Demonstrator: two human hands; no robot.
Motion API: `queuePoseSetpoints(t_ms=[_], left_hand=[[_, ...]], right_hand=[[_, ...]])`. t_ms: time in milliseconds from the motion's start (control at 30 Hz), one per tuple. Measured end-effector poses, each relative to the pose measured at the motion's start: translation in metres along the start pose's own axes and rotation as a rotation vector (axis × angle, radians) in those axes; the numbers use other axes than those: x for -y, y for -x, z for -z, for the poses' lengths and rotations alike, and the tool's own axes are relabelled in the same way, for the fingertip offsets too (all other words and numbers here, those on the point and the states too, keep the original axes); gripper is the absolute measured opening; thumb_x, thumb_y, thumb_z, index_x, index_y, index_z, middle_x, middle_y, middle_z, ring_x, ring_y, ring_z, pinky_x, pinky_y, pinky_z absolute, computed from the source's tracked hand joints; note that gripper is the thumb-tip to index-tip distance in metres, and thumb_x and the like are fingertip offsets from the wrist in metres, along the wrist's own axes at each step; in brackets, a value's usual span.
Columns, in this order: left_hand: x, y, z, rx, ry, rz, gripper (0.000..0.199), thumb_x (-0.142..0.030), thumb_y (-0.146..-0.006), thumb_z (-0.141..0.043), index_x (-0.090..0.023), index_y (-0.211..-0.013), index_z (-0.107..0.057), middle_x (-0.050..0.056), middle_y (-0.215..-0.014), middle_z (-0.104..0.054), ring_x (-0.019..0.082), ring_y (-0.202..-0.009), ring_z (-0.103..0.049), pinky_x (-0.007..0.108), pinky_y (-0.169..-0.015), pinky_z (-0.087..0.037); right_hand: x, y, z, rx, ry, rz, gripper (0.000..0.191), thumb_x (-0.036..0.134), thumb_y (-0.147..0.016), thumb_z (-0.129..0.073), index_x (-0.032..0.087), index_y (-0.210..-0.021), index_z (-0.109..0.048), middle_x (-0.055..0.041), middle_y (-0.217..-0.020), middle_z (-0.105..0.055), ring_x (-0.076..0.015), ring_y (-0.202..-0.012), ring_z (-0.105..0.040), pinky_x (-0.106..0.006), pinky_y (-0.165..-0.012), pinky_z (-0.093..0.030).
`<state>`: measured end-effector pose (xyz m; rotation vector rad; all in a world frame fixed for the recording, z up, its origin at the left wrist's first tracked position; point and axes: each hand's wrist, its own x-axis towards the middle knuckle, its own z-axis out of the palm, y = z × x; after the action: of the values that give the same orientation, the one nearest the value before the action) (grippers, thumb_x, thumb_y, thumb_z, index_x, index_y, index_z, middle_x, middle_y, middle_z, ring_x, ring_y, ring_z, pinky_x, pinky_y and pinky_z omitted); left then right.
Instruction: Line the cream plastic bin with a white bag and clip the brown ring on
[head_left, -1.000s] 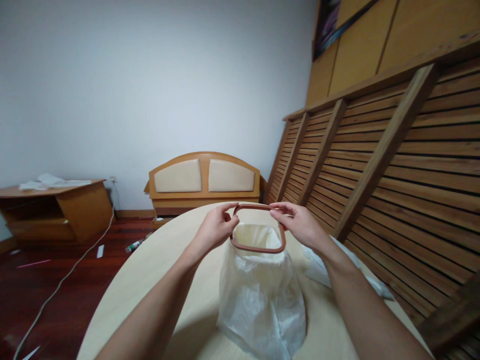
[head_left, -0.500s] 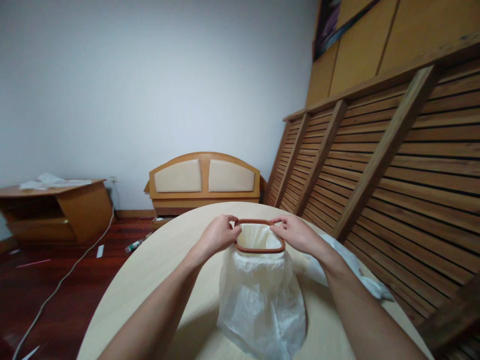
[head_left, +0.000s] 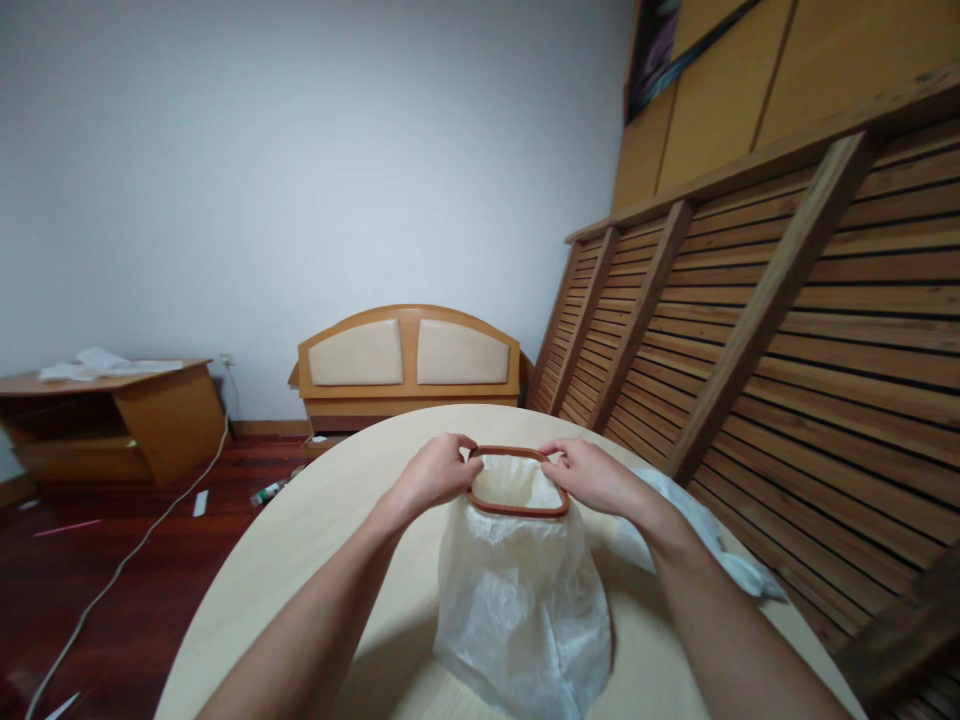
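Note:
A trash bin stands on the round table, covered on the outside by a whitish, translucent bin liner (head_left: pixel 525 610) that drapes down to the tabletop. Around its mouth sits a brown rounded-rectangular rim ring (head_left: pixel 517 510), over the liner. My left hand (head_left: pixel 439 470) pinches the ring at its far left corner between thumb and fingers. At the far right corner, my right hand (head_left: pixel 589 475) grips the same ring. Pale liner folds show inside the opening. The bin's body is hidden beneath the plastic.
The pale round table (head_left: pixel 300 560) fills the foreground. Another whitish plastic bag (head_left: pixel 697 530) lies on it beyond my right forearm. Slatted wooden panels (head_left: pixel 750 380) lean at the right. A headboard (head_left: pixel 409 360), a low cabinet (head_left: pixel 165 420) and a cable (head_left: pixel 127 560) are farther off.
The brown ring has sunk slightly and its near edge sits a little lower. Both hands have moved down a little with it, still gripping.

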<state>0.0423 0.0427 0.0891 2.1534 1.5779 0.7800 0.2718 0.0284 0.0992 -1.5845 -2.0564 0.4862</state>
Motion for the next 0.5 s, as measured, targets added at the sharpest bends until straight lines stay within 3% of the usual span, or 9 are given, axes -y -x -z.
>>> queuePoseSetpoints(t_ms=[200,500], left_hand=[[-0.003,0.0037,0.0016,0.007,-0.035,0.015,0.037,-0.025,-0.08,-0.056,-0.014,-0.112,-0.071,0.008,-0.076,-0.074,0.019,-0.065,-0.067,0.025,-0.059,-0.044],[-0.0084,0.0082,0.0013,-0.02,-0.119,0.027,0.037,-0.025,-0.079,-0.055,-0.016,-0.112,-0.071,0.01,-0.085,-0.076,0.021,-0.072,-0.07,0.026,-0.062,-0.046]], right_hand=[[-0.0013,0.0026,-0.0014,0.009,0.091,0.075,0.031,0.024,-0.088,-0.048,0.013,-0.107,-0.071,-0.0115,-0.101,-0.075,-0.023,-0.09,-0.068,-0.028,-0.075,-0.047],[0.0024,0.0023,-0.0024,0.02,0.145,0.116,0.026,0.02,-0.085,-0.047,0.017,-0.09,-0.073,-0.0089,-0.09,-0.077,-0.0212,-0.079,-0.067,-0.026,-0.065,-0.043]])
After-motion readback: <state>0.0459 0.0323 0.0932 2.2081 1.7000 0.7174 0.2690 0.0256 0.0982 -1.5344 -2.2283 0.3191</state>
